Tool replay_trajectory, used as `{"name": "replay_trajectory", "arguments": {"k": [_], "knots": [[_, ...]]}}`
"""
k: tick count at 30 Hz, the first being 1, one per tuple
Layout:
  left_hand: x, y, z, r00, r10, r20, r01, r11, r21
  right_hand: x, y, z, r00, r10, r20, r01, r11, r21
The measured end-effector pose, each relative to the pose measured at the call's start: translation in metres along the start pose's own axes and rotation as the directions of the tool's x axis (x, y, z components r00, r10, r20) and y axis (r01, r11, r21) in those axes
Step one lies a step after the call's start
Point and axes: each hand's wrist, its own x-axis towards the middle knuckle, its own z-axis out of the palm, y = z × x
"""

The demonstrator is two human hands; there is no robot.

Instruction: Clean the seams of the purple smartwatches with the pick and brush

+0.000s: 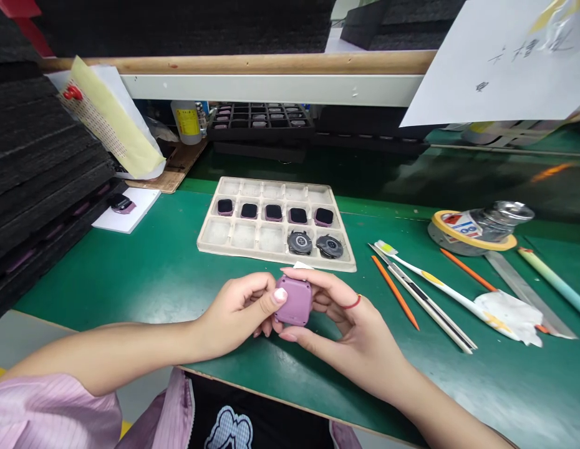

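While both bare hands meet above the near part of a green-topped desk [131,280], a rounded rectangular lilac-pink plastic watch case [294,305] sits held between them, just in front of a beige moulded pulp tray [209,212]. The left hand [236,315] cups one side of the case, its fingers [246,290] curled closed and its pale-tipped thumb [279,295] pressed against the edge. The right hand [341,327] wraps the other side, its fingers [311,277] bent firmly over the case's upper edge, and a thin red ring [353,304] circles one of them. Neither hand is open; both grip only the case. In the tray, five pink watch cases with black faces [274,213] fill the middle row, and two round dark watch modules [314,244] lie side by side in the front row's right compartments. To the right on the desk lie a long pair of metal tweezers [423,299], orange-tipped sticks [395,293], a white brush with a yellow band [433,277] and a crumpled white cloth [507,316], with a yellow-edged tape roll [472,232] behind them. Left of the tray, another pink watch case [123,204] rests on a white card [145,202] beside stacked black foam sheets [37,156].
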Motion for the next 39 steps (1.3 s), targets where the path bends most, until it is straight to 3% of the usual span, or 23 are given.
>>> {"name": "replay_trajectory", "arguments": {"k": [6, 10, 15, 20, 23, 25, 31, 35, 39], "knots": [[0.002, 0.001, -0.002, 0.999, 0.040, -0.023, -0.038, 0.997, 0.064, -0.002, 0.001, 0.000, 0.999, -0.004, 0.035, 0.005, 1.000, -0.025], [0.002, 0.002, -0.005, 0.996, 0.083, -0.039, -0.074, 0.978, 0.197, -0.003, 0.006, -0.002, 1.000, -0.021, 0.021, 0.024, 0.984, -0.175], [0.007, -0.004, -0.008, 0.998, -0.036, -0.048, 0.043, 0.988, 0.148, -0.004, 0.015, -0.005, 0.998, -0.041, 0.051, 0.058, 0.912, -0.406], [0.020, 0.002, -0.024, 0.995, -0.010, -0.104, 0.044, 0.940, 0.337, -0.004, 0.017, -0.011, 0.999, 0.021, 0.049, 0.006, 0.869, -0.495], [0.035, 0.013, -0.046, 0.975, 0.077, -0.209, 0.041, 0.861, 0.507, -0.005, 0.016, -0.012, 0.995, 0.081, 0.063, -0.038, 0.861, -0.506], [0.047, 0.021, -0.064, 0.953, 0.120, -0.280, 0.098, 0.750, 0.654, -0.005, 0.015, -0.012, 0.991, 0.108, 0.078, -0.053, 0.858, -0.511], [0.066, 0.030, -0.115, 0.891, 0.186, -0.415, 0.247, 0.568, 0.785, -0.007, 0.012, -0.012, 0.976, 0.163, 0.141, -0.062, 0.838, -0.543], [0.058, 0.028, -0.132, 0.897, 0.155, -0.413, 0.297, 0.481, 0.825, -0.005, 0.014, -0.014, 0.972, 0.180, 0.153, -0.063, 0.822, -0.566], [0.048, 0.027, -0.133, 0.926, 0.139, -0.351, 0.271, 0.401, 0.875, -0.003, 0.021, -0.016, 0.977, 0.144, 0.158, -0.030, 0.825, -0.565]]}}
